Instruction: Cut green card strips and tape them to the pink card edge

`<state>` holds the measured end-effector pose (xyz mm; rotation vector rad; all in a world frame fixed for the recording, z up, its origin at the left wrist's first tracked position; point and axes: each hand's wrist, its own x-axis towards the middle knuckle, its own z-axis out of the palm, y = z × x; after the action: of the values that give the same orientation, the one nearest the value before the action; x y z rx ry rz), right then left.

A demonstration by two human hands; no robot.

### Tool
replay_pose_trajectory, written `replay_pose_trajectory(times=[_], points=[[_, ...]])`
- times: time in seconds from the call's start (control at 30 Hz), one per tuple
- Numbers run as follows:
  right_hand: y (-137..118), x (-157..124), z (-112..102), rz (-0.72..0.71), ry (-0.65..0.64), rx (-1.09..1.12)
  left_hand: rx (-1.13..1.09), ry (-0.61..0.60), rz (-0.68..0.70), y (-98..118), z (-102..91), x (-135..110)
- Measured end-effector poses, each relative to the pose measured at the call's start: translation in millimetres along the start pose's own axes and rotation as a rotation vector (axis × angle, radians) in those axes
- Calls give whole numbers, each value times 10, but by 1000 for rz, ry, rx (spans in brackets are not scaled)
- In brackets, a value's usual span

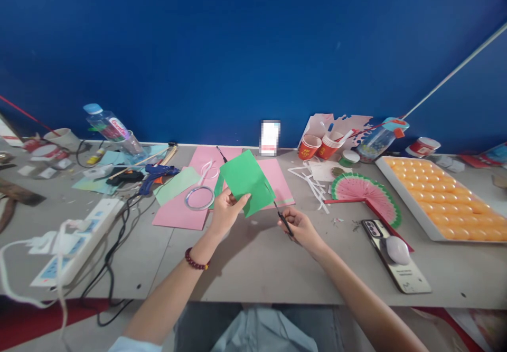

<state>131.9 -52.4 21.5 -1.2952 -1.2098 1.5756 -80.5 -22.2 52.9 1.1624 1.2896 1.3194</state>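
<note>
My left hand [228, 210] grips a sheet of green paper [246, 179] by its lower left edge, thumb on the front. The paper is held tilted above the desk. In my right hand [298, 226] is a pair of scissors [284, 221] with black handles. Their blades reach the right edge of the green paper, where a cut strip shows along the side. Beneath and behind the green sheet lie pink paper sheets [180, 219]. A roll of tape [200, 198] rests on the pink paper left of my left hand.
A blue glue gun [155, 177], a power strip [79, 244] and cables are at left. On the right are red paper cups [309, 146], a watermelon-patterned paper fan [366, 192], a phone [396, 257] and a tray of orange balls [443, 196]. A blue wall [253, 51] stands behind.
</note>
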Motion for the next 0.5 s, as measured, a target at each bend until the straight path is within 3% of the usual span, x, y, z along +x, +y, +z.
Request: replay_pose_trajectory(times=[0.5], points=[[54,6,-28,1,-36,16,-29,-50,8,111,32,-29]])
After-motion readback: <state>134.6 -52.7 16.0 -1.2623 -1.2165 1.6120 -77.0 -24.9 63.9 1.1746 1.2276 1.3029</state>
